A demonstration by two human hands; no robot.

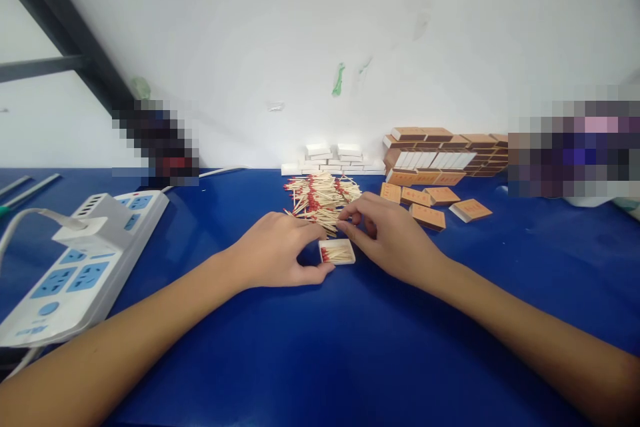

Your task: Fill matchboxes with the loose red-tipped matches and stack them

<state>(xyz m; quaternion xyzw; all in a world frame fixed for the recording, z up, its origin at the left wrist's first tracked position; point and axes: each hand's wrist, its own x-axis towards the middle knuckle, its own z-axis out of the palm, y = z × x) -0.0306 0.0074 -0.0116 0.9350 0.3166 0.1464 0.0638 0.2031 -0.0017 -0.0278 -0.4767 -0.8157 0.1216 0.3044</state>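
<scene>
A small white matchbox tray (351, 255) lies on the blue table with several red-headed matches (337, 254) inside. My left hand (280, 250) steadies it, fingertips at its far left corner and thumb at its near edge. Just behind the tray spreads a loose pile of matches (320, 195), most red heads pointing left. At the pile's near right edge, my right hand (387, 230) pinches thumb and forefinger together on the plain ends of matches; how many is hidden by the fingers.
White trays (319, 150) are stacked against the wall behind the pile. Orange-brown matchboxes (430, 177) form a stack at the back right, with several loose matchbox sleeves (427, 216) before it. A white power strip (95, 273) with a plugged-in cable lies left. Blurred patches cover both sides.
</scene>
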